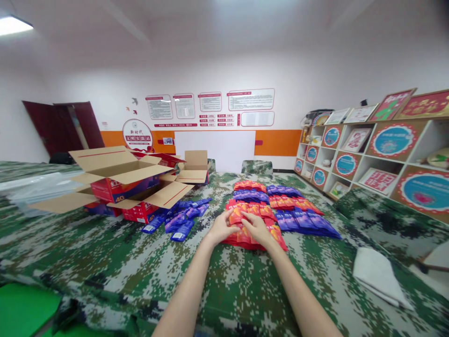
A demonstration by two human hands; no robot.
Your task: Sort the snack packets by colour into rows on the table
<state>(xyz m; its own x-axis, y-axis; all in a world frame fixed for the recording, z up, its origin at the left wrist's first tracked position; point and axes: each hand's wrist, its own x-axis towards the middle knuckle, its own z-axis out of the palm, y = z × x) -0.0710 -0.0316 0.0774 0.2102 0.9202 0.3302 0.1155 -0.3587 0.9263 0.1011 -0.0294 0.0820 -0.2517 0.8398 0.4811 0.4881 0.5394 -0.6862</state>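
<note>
Rows of red and purple packets lie on a table covered in camouflage cloth [115, 271]. Both my hands rest on the nearest row of red packets [271, 224]. My left hand [222, 227] curls its fingers round the left end of the row, and one red packet stands up between its fingers. My right hand [258, 228] lies on top of the row just to the right, fingers bent and pressed on the packets. Behind are rows of purple packets [301, 219] and more red ones [249, 186].
Open cardboard boxes [121, 180] stand at the left, with loose purple packets [182, 219] spilled before them. A folded white cloth [379, 276] lies at the right. Shelves [368, 159] with framed pictures line the right wall. Something green [24, 309] sits at the near left edge.
</note>
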